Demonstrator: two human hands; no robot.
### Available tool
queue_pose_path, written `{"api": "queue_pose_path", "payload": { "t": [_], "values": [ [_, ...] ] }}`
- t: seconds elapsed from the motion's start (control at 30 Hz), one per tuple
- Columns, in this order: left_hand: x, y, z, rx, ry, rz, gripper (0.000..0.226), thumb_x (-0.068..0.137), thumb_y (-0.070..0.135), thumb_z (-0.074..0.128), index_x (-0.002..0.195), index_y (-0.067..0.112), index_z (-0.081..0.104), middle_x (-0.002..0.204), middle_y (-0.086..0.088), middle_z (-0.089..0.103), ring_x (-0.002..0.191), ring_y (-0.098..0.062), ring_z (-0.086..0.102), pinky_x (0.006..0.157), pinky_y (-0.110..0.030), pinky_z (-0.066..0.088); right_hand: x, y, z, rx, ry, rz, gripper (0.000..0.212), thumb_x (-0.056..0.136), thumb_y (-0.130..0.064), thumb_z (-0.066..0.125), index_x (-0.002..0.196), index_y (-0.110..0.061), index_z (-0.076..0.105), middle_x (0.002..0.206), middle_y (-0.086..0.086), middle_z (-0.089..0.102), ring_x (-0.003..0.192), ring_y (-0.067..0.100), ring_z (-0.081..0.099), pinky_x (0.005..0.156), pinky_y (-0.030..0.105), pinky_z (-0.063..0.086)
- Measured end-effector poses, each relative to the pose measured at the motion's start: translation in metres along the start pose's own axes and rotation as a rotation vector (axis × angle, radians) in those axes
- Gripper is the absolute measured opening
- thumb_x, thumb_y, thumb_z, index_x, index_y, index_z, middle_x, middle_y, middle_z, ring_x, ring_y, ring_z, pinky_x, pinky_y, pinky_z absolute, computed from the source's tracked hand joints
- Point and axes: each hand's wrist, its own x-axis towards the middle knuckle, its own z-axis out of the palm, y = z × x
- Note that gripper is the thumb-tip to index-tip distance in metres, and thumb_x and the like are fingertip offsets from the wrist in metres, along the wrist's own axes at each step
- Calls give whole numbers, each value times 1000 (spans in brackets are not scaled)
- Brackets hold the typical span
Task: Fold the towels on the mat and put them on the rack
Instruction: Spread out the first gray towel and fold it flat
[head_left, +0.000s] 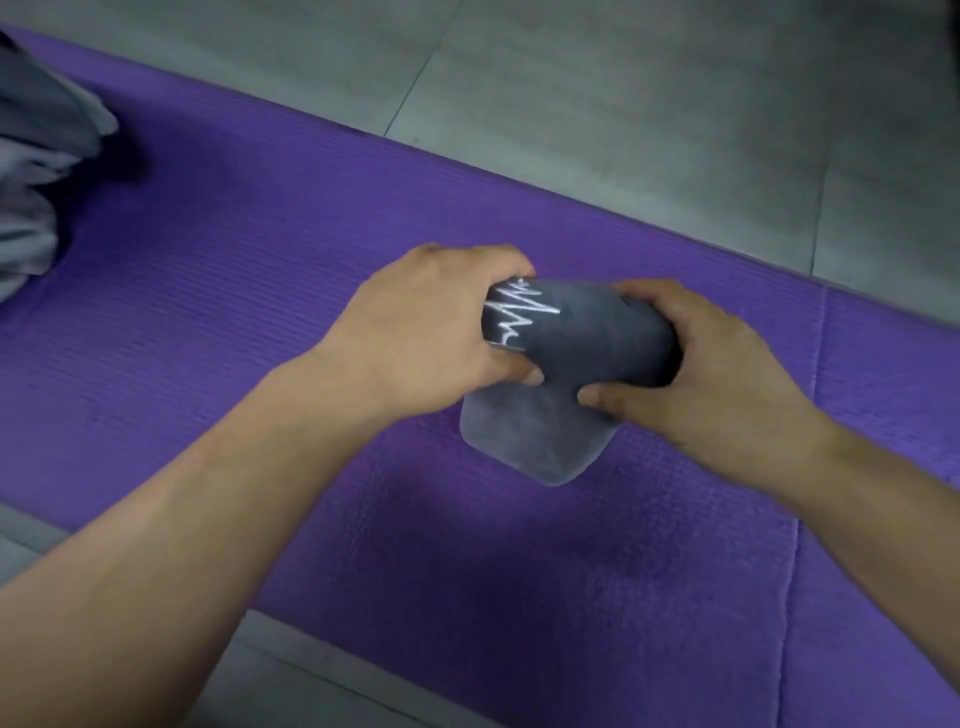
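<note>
A dark grey towel (576, 353) with a white zigzag mark lies rolled up on the purple mat (260, 291), its loose end spread flat toward me. My left hand (431, 327) grips the roll's left end, fingers curled over the top and thumb underneath. The roll's right end is held by my right hand (691, 364), its thumb pressed against the near side. A heap of lighter grey towels (36, 171) sits at the mat's far left edge. No rack is in view.
Grey tiled floor (623, 104) runs beyond the mat's far edge and shows again at the bottom left. A second purple mat section (883, 519) adjoins on the right, with a seam between them.
</note>
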Motion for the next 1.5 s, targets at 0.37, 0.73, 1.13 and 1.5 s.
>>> {"api": "queue_pose_path", "payload": {
  "t": [0.37,0.73,1.13,1.5],
  "values": [
    [-10,4,14,-842,-17,-49,32,87,33,79,111,24,61,100,13,72,94,-3,71,75,-21,54,-14,-10,-7,588,-186,-42,38,86,-29,76,121,-24,62,118,4,71,112,15,68,87,28,55],
    [49,-16,111,-688,-14,-615,72,83,62,71,133,15,49,120,2,59,111,-17,62,91,-28,49,43,81,52,603,134,580,80,76,-61,71,144,-27,47,132,-1,64,111,17,67,97,40,56],
    [21,-28,105,-758,-313,-501,28,89,39,71,114,31,62,101,12,75,93,-8,72,72,-28,53,6,67,67,450,3,563,38,90,-56,63,121,-37,50,116,-15,64,111,10,61,98,36,50],
    [4,-11,108,-608,-422,-668,52,97,62,47,127,21,35,115,-9,63,87,-32,74,68,-48,64,-10,75,84,101,-19,573,43,94,-59,53,122,-27,50,121,-1,41,116,21,49,93,34,41]
  ]
}}
